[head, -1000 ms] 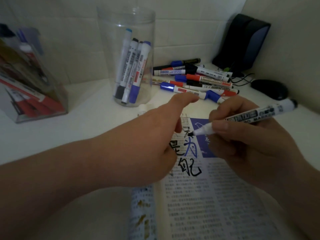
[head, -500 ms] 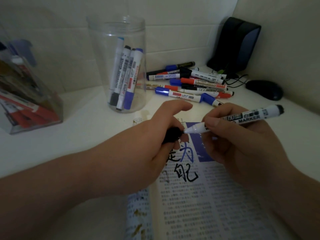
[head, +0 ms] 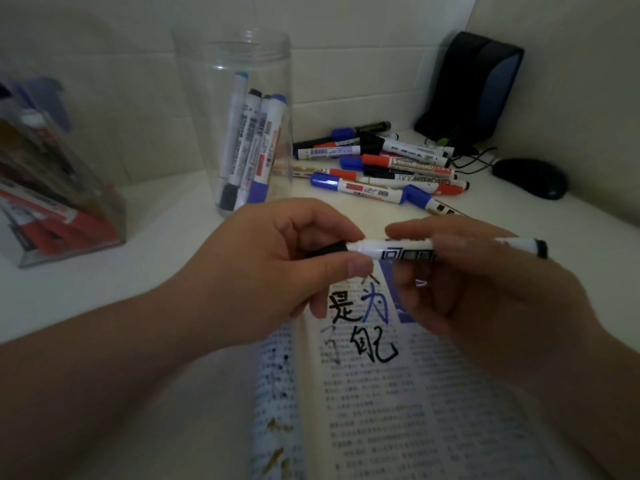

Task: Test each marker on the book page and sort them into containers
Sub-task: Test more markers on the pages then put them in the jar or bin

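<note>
Marker (head: pixel 398 249) hovers level above the book page (head: pixel 398 393), now recapped: the left hand (head: pixel 277 268) pinches the black cap (head: pixel 329 248) pushed back over the tip, the right hand (head: pixel 485 292) grips the barrel. Testing seems finished; sorting likely follows.

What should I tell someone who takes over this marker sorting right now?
Left hand pinches the black cap against the marker's tip. I cannot tell whether it is fully on.
Right hand grips the marker by its barrel, above the open book.
Done: black and blue test strokes are on the page. Four markers stand in the clear jar, and more lie in the clear box at left, which is blurred.
Left: put this marker in a container, then test and sort the pile behind the book.
</note>
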A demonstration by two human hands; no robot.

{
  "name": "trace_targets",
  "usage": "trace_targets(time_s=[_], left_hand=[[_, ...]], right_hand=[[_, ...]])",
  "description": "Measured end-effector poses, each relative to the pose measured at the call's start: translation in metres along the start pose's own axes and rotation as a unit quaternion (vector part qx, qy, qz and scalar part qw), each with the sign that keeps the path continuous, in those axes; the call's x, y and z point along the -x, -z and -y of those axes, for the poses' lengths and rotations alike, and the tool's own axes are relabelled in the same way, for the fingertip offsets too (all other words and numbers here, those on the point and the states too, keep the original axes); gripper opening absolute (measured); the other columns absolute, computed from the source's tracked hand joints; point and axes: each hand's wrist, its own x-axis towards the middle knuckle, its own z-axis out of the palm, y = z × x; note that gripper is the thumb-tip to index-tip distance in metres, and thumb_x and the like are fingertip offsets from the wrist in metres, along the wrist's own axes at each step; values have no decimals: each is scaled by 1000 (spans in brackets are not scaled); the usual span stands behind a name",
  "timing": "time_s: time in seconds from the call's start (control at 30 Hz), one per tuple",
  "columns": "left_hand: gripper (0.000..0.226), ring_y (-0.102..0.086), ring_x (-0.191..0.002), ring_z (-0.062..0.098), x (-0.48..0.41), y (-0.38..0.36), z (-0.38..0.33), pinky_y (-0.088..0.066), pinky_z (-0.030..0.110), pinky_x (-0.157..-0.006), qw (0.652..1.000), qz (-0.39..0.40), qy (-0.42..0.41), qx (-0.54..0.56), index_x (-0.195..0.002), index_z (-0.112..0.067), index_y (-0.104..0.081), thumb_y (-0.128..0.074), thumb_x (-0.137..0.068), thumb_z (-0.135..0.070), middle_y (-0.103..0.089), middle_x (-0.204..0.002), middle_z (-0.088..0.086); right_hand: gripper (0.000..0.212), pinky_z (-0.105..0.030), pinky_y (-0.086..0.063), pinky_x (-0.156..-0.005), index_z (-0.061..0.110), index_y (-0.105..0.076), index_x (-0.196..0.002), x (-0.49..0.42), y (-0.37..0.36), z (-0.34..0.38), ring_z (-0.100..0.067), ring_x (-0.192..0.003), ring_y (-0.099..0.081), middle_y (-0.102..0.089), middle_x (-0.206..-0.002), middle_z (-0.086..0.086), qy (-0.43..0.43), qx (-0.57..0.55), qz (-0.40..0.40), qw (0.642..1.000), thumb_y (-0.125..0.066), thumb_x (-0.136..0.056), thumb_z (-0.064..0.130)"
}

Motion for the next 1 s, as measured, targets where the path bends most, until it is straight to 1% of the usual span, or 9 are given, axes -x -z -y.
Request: trace_targets(time_s=[0.13, 0.27, 0.43, 0.53, 0.6, 0.67, 0.8, 0.9, 1.0], left_hand=[[27, -56, -41, 18, -2, 1, 6, -41, 18, -41, 999, 6, -6, 52, -93, -13, -69, -75, -71, -27, -75, -78, 11], [29, -56, -43, 20, 0, 1, 10, -43, 19, -44, 998, 19, -15, 60, -94, -14, -64, -76, -69, -23, -76, -77, 9], [21, -44, -41, 9, 2, 1, 7, -37, 16, -43, 998, 27, -37, 40, -93, -15, -61, -67, -81, -31, -74, -71, 1], [30, -37, -42, 2, 1, 1, 8, -32, 10, -43, 997, -21, -62, 30, -81, -14, -60, -59, -93, -42, -49, -51, 0], [32, -36, -46, 5, 1, 1, 7, -32, 11, -44, 994, -52, -62, 77, -74, -19, -59, -62, -93, -44, -40, -55, 5], [28, -35, -47, 8, 2, 2, 6, -33, 14, -44, 990, -77, -62, 102, -70, -21, -58, -60, -88, -42, -38, -58, 8], [50, -34, -47, 9, 2, 3, 4, -31, 16, -45, 990, -126, -66, 22, -70, -9, -50, -55, -93, -53, -38, -54, -1], [71, -34, -46, 9, 2, 4, 2, -29, 18, -45, 984, -140, -17, -109, -62, -2, -43, -37, -87, -69, -34, -48, -4], [71, -35, -43, 12, 1, 4, 0, -30, 24, -44, 980, -131, 1, -147, -62, -2, -45, -33, -81, -70, -33, -44, -3]], right_hand=[[40, -24, -44, -44, 7, -77, -101, -3, 6, -3, -23, -65, -63, -69, -80, -16, -21, -44, 32, 998, -67, -70, 30], [30, -25, -44, -42, 10, -72, -90, -3, 7, -3, -24, -60, -63, -70, -77, -19, -13, -37, 16, 999, -77, -63, 21], [9, -28, -43, -49, 14, -71, -80, 1, 5, 2, -27, -56, -66, -74, -78, -21, 39, 32, -25, 998, -76, -72, 12], [15, -25, -46, -43, 22, -79, -84, 5, -5, 9, -27, -58, -69, -77, -79, -13, 22, 107, -39, 993, -75, -70, 23], [17, -25, -51, -45, 34, -80, -86, 10, -12, 10, -20, -59, -71, -78, -78, 3, 47, 277, -64, 958, -76, -69, 36], [17, -16, -52, -49, 44, -76, -93, 13, -14, 6, -8, -59, -68, -75, -82, 21, 138, 441, -74, 884, -78, -76, 42], [28, -1, -42, -61, 25, -69, -115, 12, -14, -4, 1, -71, -60, -69, -82, 18, 280, 579, -47, 765, -65, -90, 36], [29, -13, -47, -57, 23, -62, -119, 7, -12, -5, -5, -74, -60, -73, -87, 10, 301, 614, -27, 729, -56, -93, 36], [24, -3, -43, -57, 34, -61, -116, 7, -15, -4, -1, -74, -60, -69, -83, 18, 264, 618, -14, 741, -51, -95, 42]])
